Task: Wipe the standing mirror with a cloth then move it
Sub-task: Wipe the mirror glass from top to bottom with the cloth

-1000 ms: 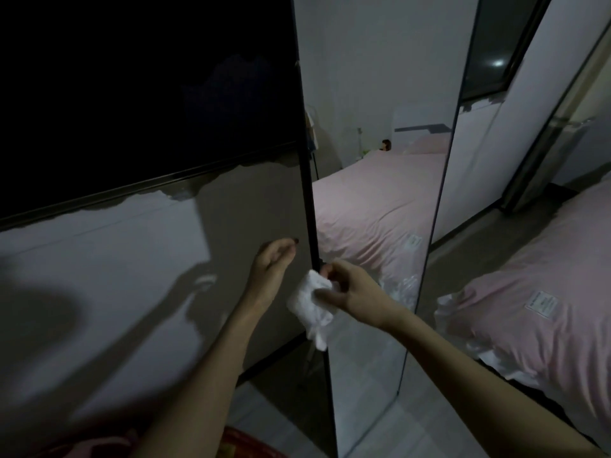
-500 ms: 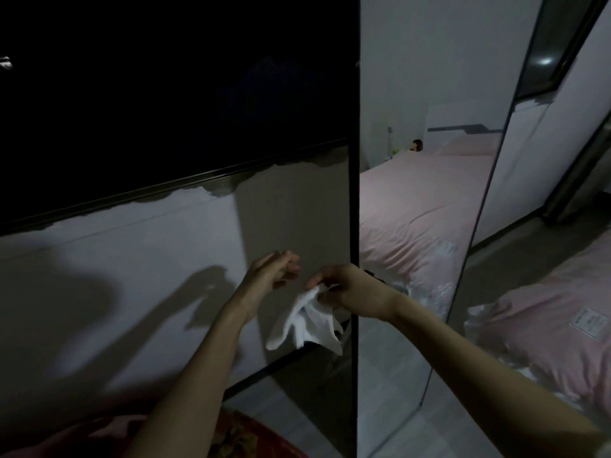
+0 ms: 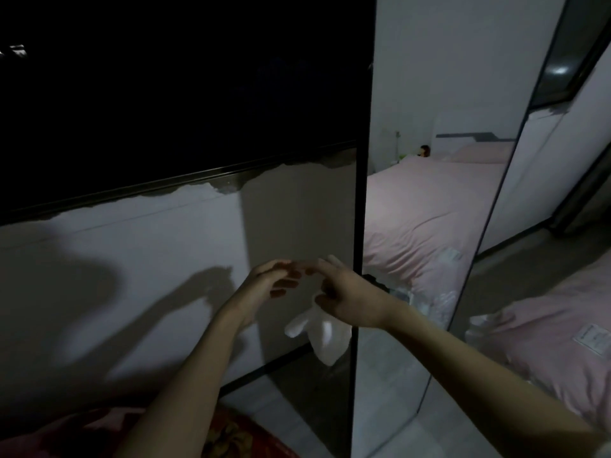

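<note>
The standing mirror rises tall and dark-framed right of centre, reflecting a pink bed. Its left frame edge runs vertically just behind my right hand. My right hand grips a white cloth, which hangs down below the palm in front of the frame's left edge. My left hand is held up beside it with fingers spread and curled, its fingertips almost meeting those of the right hand. It holds nothing that I can see.
A white wall below a dark window lies behind the hands, carrying arm shadows. A pink bed sits at the right. A red patterned fabric lies at the bottom, on pale floor.
My view has swung left, so the mirror sits further right in the frame. Both hands came together, and the cloth dropped from bunched at the fingers to hanging under my right palm.
</note>
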Motion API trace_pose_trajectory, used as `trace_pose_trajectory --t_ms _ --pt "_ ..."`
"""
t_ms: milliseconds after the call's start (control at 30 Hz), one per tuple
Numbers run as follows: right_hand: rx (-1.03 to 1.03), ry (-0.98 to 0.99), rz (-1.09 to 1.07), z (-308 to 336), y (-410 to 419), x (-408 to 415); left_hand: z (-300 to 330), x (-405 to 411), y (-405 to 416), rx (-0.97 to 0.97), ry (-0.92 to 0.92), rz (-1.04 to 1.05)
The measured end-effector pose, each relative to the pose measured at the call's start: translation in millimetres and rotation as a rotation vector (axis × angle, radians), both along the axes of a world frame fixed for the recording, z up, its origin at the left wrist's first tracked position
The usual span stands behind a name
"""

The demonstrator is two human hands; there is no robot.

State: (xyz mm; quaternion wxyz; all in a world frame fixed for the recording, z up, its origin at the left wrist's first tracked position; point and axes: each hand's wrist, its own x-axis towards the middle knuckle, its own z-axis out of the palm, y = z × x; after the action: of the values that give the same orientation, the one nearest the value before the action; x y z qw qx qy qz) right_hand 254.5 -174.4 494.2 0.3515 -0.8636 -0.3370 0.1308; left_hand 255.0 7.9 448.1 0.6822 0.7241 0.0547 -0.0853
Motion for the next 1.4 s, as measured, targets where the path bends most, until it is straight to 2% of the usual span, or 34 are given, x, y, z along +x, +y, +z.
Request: trace_pose_trajectory --t_ms 200,300,433,533,667,767,867,1000,1100,1167,1267,1400 --pt "0.09 0.012 0.062 17.0 -9.7 8.2 2.0 -4.3 -13.5 -0.103 0.193 -0.352" --pt "0.131 -0.023 0.067 13.6 -10.8 11.4 2.4 -3.1 -23.5 -0.052 0.169 -0.438" --pt "0.201 -0.036 0.055 10.3 -13.4 13.5 2.9 -1.3 -22.5 -0.035 0.138 -0.462" --pt "0.213 -0.035 -0.007 8.4 -16.8 15.3 1.4 1.8 -14.1 0.005 0.061 -0.375" --pt "0.012 -0.093 -0.098 -1.7 -13.5 9.6 0.9 7.3 -7.1 0.322 -0.159 -0.105" --pt "-0.154 -0.077 -0.12 -9.4 -7.1 7.8 0.4 10.0 -0.5 0.596 -0.289 0.003" --pt "-0.212 -0.102 -0.116 -13.5 -2.1 8.5 -0.4 9.2 8.5 0.832 -0.303 -0.007" --pt "-0.217 -0.287 -0.225 -16.9 2.1 8.9 -3.8 6.0 19.8 0.955 -0.269 -0.048" --pt "-0.118 -0.366 -0.256 -21.2 6.5 6.0 -5.6 6.6 22.6 0.916 -0.209 -0.045" --pt "-0.075 -0.423 -0.278 -23.1 8.8 5.5 -4.5 8.6 23.9 0.82 -0.065 -0.129" --pt "-0.021 -0.462 -0.321 -22.8 10.8 5.4 -3.7 6.5 31.2 0.443 0.106 -0.207" --pt "0.116 -0.447 -0.297 -27.2 7.8 1.8 -6.4 4.4 37.9 -0.112 0.086 -0.189"
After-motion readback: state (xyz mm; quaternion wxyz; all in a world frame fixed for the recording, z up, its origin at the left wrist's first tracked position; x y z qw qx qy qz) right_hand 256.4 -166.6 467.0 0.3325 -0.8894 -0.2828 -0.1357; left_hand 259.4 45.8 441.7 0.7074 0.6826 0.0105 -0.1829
